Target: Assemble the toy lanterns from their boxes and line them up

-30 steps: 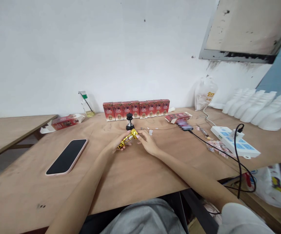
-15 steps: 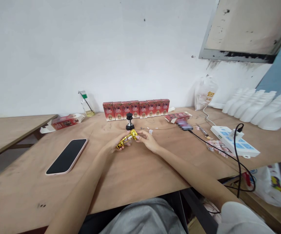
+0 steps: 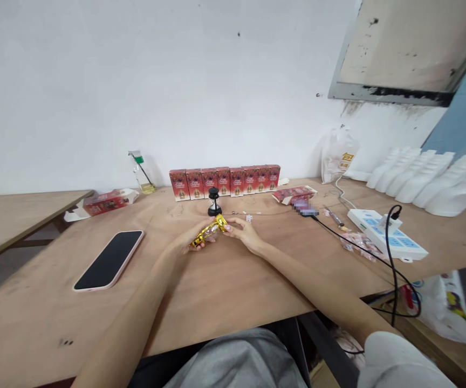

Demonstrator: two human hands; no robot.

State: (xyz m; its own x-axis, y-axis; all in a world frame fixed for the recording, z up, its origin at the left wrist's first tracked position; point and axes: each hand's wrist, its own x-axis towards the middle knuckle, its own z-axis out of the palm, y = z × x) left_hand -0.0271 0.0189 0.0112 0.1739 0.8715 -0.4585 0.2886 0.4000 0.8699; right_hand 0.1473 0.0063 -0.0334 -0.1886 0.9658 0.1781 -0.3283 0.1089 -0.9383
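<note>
Head view, with the clock-face centred on the gold lantern (image 3: 210, 231) that I hold in both hands, just in front of me and near the middle of the desk (image 3: 217, 291). It lies tilted, one end aimed between one and two o'clock, its clear middle showing between gold parts. My left grip (image 3: 190, 237), at nine o'clock, is closed around the lower end. My right grip (image 3: 245, 235), at three o'clock, has thumb and fingers bent onto the upper end. I cannot tell whether the lantern touches the desk.

At twelve o'clock, just beyond my fingers, a black lantern (image 3: 214, 205) stands upright. Behind it, between twelve and one, eight red boxes (image 3: 237, 183) stand side by side near the wall. A small white piece (image 3: 249, 218) lies just past two, near my right grip.

Between eight and nine lies a phone (image 3: 109, 260) with a dark screen and pink edge. An opened red box (image 3: 107, 202) lies between nine and ten, and a clear bottle (image 3: 147, 187) stands just past ten, holding a little yellowish liquid.

At two o'clock another red box (image 3: 295, 194) lies flat, a white plastic bag (image 3: 332, 167) farther off. White bottles (image 3: 439, 199) crowd around half past two; at three sits a white power strip (image 3: 405, 245) with a plug in it.
</note>
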